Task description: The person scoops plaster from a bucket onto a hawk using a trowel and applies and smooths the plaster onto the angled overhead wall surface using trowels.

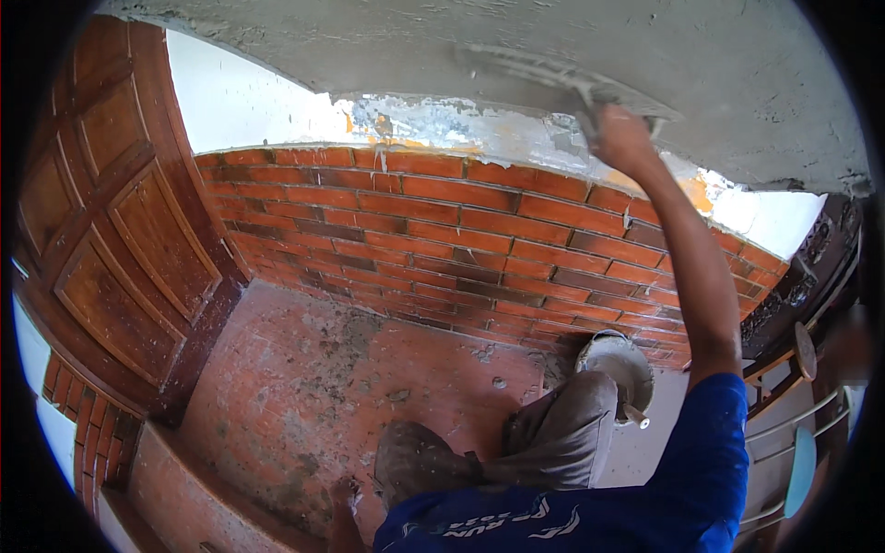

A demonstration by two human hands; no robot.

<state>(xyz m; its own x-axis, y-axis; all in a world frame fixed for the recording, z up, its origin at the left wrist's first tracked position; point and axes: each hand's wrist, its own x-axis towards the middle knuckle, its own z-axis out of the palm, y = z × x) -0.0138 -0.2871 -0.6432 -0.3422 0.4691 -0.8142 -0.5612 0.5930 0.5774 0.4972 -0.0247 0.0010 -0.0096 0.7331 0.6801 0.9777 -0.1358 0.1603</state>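
My right hand (619,138) grips a steel plastering trowel (572,86), its blade somewhat blurred against the wet grey plaster (406,46) on the upper wall. Beneath the plaster runs a ragged band of old paint and white patches (429,120). My left hand (345,498) hangs low beside my left knee, fingers curled; what they hold, if anything, I cannot make out. A mortar-stained bucket (622,369) stands beyond my right knee, a tool with a light handle (638,419) in it.
A red brick wall (415,212) spans the view below the plaster. A panelled wooden door (120,240) is at left, above a step edge (184,475). Mortar lumps spot the reddish floor (258,369). Chairs (797,470) crowd the right side near a dark ornate metal panel (802,267).
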